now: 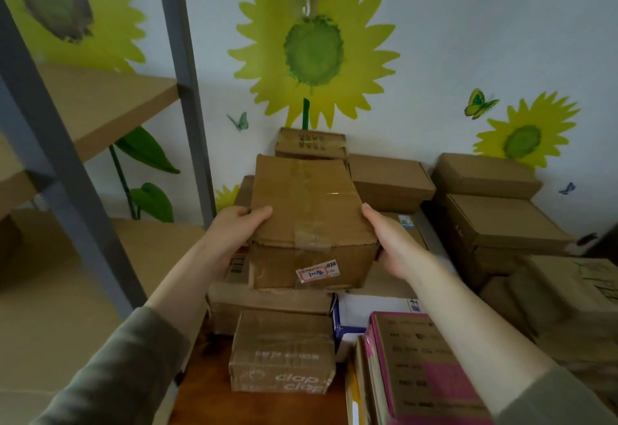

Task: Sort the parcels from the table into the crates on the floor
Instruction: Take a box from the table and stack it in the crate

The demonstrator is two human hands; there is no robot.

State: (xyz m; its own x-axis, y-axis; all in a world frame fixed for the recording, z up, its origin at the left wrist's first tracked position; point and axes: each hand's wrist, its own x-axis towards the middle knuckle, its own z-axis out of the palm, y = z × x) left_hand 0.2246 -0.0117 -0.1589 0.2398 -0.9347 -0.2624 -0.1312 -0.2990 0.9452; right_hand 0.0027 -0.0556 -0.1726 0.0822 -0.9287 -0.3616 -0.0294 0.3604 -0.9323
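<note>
My left fingers (pixel 259 215) clamp the left side of a brown cardboard parcel (pixel 307 204), thumb laid over its top edge and the rest hidden beneath. My right hand (pixel 391 244) grips the opposite side, thumb along the top right edge and the other fingers tucked out of sight under the box. My left hand (pixel 234 230) sits at 9 o'clock of the parcel, the right at 3 o'clock. The parcel is taped along its top and has a small white-and-red label (pixel 317 272) on the face nearest me. It is at the centre of my view, over the pile on the worktop (pixel 204 388). I cannot tell whether its underside touches the pile.

At 6 o'clock of the parcel lies a flat carton (pixel 267 301) with a barcode. Nearer me is a taped box printed "clap" (pixel 282 354). At 5 o'clock stands a pink-edged box (pixel 424 367), with a white-and-blue box (pixel 368 304) just behind it. At 12 o'clock a small carton (pixel 311 142) rests against the wall. At 2 o'clock is a lidded carton (pixel 389 180), and at 3 o'clock a stack of brown cartons (pixel 501 220). A grey-framed shelf unit (pixel 100 103) fills 9 to 10 o'clock. A sunflower decal (pixel 312 47) covers the wall at 12 o'clock.
</note>
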